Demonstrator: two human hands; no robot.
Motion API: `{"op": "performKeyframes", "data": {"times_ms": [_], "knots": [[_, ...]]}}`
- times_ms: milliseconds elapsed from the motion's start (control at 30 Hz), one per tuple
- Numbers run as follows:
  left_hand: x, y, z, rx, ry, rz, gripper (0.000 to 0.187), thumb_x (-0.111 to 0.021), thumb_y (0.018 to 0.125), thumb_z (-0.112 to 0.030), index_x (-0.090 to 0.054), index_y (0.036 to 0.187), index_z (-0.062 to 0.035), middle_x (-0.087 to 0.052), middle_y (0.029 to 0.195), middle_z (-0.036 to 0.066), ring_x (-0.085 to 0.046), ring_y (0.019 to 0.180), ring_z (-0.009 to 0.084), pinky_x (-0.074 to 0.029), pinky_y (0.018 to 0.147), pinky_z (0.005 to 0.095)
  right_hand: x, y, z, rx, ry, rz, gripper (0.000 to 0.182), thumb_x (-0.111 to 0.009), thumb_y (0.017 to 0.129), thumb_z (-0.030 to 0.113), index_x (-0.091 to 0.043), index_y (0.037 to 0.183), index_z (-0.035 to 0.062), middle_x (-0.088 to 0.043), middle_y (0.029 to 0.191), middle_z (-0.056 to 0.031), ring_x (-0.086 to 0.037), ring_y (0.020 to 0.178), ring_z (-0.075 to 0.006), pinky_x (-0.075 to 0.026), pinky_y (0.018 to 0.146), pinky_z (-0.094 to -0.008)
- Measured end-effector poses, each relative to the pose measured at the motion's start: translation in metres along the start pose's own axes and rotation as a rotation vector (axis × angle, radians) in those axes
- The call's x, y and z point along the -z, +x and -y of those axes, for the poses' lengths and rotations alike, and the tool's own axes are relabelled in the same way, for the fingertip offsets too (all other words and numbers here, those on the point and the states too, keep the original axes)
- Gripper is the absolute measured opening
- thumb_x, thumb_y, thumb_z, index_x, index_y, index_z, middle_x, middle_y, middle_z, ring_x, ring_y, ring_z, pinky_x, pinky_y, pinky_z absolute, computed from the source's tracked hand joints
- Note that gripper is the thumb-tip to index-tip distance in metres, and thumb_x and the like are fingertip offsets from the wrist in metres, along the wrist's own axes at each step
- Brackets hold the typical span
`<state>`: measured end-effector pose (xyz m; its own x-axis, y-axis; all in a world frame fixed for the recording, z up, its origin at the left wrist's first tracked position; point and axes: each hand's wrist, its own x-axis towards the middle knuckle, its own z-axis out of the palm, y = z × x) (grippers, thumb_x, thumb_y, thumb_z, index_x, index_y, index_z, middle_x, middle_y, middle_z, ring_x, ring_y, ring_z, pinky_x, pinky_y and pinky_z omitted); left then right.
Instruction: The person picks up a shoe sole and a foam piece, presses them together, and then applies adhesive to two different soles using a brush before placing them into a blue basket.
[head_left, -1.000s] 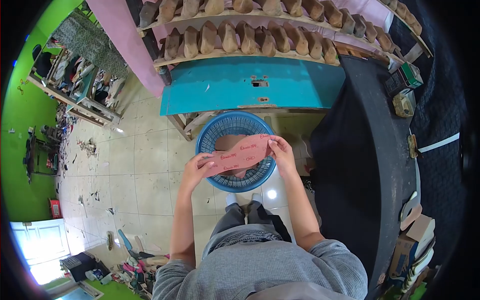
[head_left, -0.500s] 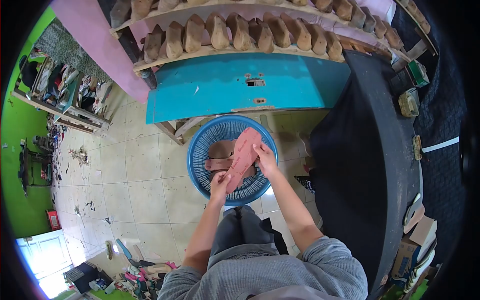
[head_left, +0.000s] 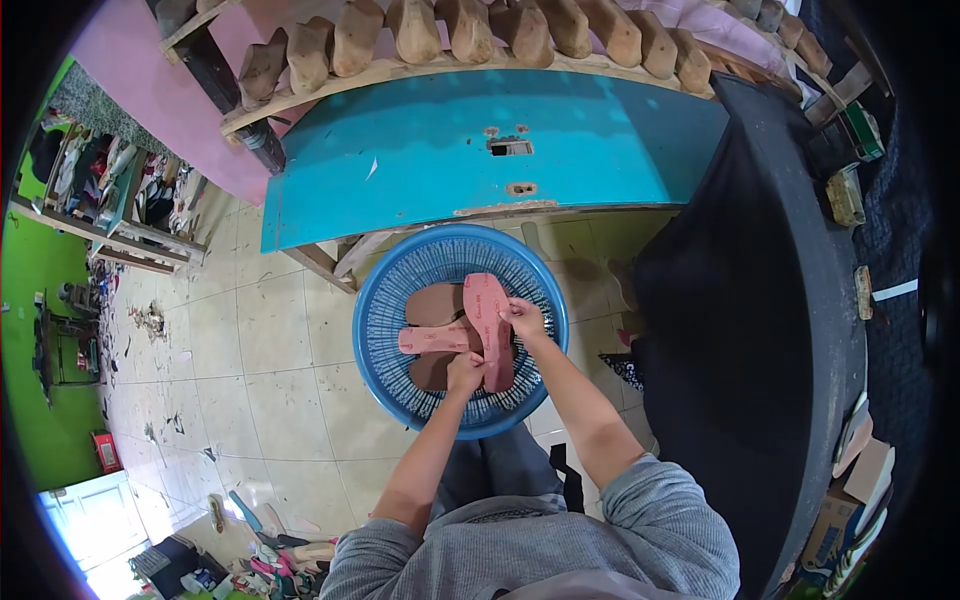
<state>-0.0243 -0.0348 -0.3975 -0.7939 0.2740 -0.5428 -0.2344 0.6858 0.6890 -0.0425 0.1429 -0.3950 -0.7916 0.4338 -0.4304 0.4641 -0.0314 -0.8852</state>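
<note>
Inside the blue plastic basket (head_left: 365,345), a pink shoe insole (head_left: 482,298) with dark red print stands lengthwise between my hands. My right hand (head_left: 526,319) is closed on its right edge, thumb across the top face. Lower down, my left hand (head_left: 466,374) pinches its left edge near the narrow end. More insoles lie beneath: another pink insole (head_left: 428,340) points left, and brown insoles (head_left: 432,301) show above and below it. Where the held insole overlaps the pile, the pieces below are partly hidden.
A turquoise table (head_left: 420,150) with a cut-out stands just beyond the basket. Above it, a wooden shelf (head_left: 420,75) carries several shoe lasts (head_left: 415,32). Black cloth (head_left: 720,330) hangs along the right side. Scraps and shoe parts (head_left: 280,560) lie on the tiled floor (head_left: 280,400) to the left.
The held insole has gone lower into the basket and turned from a slant to nearly straight, both hands moving with it. My view has shifted closer to the basket.
</note>
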Motion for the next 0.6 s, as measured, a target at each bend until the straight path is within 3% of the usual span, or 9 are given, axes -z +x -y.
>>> {"op": "performKeyframes", "data": {"times_ms": [67,133,200,233,367,500,600], "knots": [[-0.01,0.009,0.003,-0.017,0.057,-0.018,0.028,-0.077,0.071,-0.028,-0.07,0.088,-0.0073,-0.07,0.09,0.013,-0.068,0.084,0.0261,-0.053,0.078,0.0369,-0.003,0.013,-0.021,-0.069,0.196,-0.048,0.032,-0.07,0.079,0.001,-0.063,0.109,-0.0025,-0.068,0.089,-0.0028,-0.06,0.077,-0.0095,-0.047,0.07,-0.0226],[-0.019,0.016,0.003,0.039,0.147,-0.044,0.026,-0.075,0.072,-0.03,-0.071,0.091,-0.0114,-0.07,0.089,0.012,-0.067,0.084,0.0274,-0.053,0.078,0.0387,-0.008,0.025,-0.039,-0.037,0.155,-0.082,0.028,-0.069,0.079,0.002,-0.064,0.107,-0.0001,-0.068,0.087,-0.0029,-0.061,0.077,-0.0092,-0.047,0.07,-0.0234],[-0.022,0.02,0.007,0.032,0.161,-0.028,0.026,-0.074,0.073,-0.03,-0.072,0.092,-0.0127,-0.07,0.089,0.012,-0.067,0.084,0.0279,-0.053,0.077,0.0392,-0.013,0.024,-0.036,0.005,-0.117,-0.172,0.028,-0.069,0.08,0.005,-0.065,0.108,0.003,-0.069,0.085,-0.0044,-0.062,0.076,-0.0115,-0.048,0.07,-0.0257],[-0.024,0.024,0.007,0.023,0.172,-0.02,0.026,-0.073,0.073,-0.031,-0.072,0.092,-0.014,-0.07,0.088,0.011,-0.067,0.085,0.0284,-0.053,0.077,0.0398,-0.012,0.019,-0.028,0.008,-0.23,-0.193,0.03,-0.071,0.08,0.01,-0.064,0.109,0.0039,-0.069,0.086,-0.009,-0.065,0.075,-0.0172,-0.049,0.071,-0.0294],[-0.029,0.029,0.013,0.02,0.17,-0.033,0.025,-0.074,0.072,-0.03,-0.072,0.091,-0.0151,-0.07,0.09,0.01,-0.066,0.088,0.0287,-0.053,0.078,0.0406,-0.018,0.019,-0.031,0.068,-0.365,-0.246,0.033,-0.072,0.078,0.012,-0.064,0.109,0.004,-0.069,0.088,-0.0133,-0.066,0.077,-0.024,-0.051,0.072,-0.0329],[-0.032,0.02,0.005,0.025,0.266,-0.137,0.023,-0.074,0.071,-0.03,-0.072,0.088,-0.0156,-0.069,0.094,0.009,-0.063,0.096,0.0285,-0.052,0.082,0.0414,-0.02,0.01,-0.024,0.147,-0.542,-0.312,0.026,-0.07,0.078,0.01,-0.064,0.101,-0.0009,-0.067,0.09,-0.0204,-0.065,0.085,-0.0358,-0.052,0.077,-0.0408],[-0.02,0.008,-0.007,0.022,0.271,-0.179,0.021,-0.073,0.072,-0.03,-0.071,0.088,-0.0154,-0.069,0.092,0.009,-0.061,0.097,0.0283,-0.051,0.082,0.0417,-0.017,0.005,-0.019,0.168,-0.579,-0.355,0.023,-0.067,0.08,0.009,-0.064,0.101,-0.0006,-0.067,0.088,-0.021,-0.065,0.084,-0.0368,-0.052,0.076,-0.0418]]}}
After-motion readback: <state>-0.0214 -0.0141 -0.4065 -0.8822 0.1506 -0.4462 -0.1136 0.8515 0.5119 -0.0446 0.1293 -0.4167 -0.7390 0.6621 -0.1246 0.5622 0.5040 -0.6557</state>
